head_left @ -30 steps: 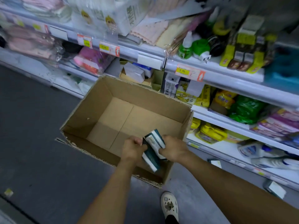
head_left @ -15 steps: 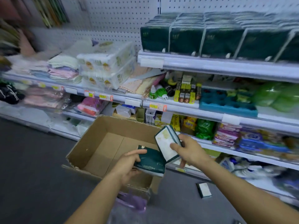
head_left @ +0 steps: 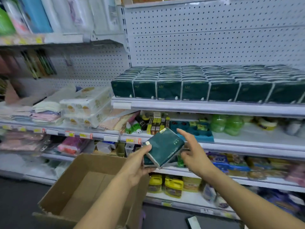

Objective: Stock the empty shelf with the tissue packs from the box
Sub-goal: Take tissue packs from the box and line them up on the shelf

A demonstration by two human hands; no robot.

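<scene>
Before the nearly full shelf [head_left: 206, 106], stacked tissue packs [head_left: 162, 147] are being clamped by the left hand [head_left: 137, 164] alone, right hand [head_left: 193, 152] spread empty, so slipping is being risked.

Both forearms were bare, with no sleeves in sight; the left hand [head_left: 137, 164] and right hand [head_left: 193, 154] were bare too.

Box [head_left: 92, 184] cut off at bottom edge, lower-shelf goods [head_left: 272, 164] blurred, price labels [head_left: 132, 140] unreadable
</scene>
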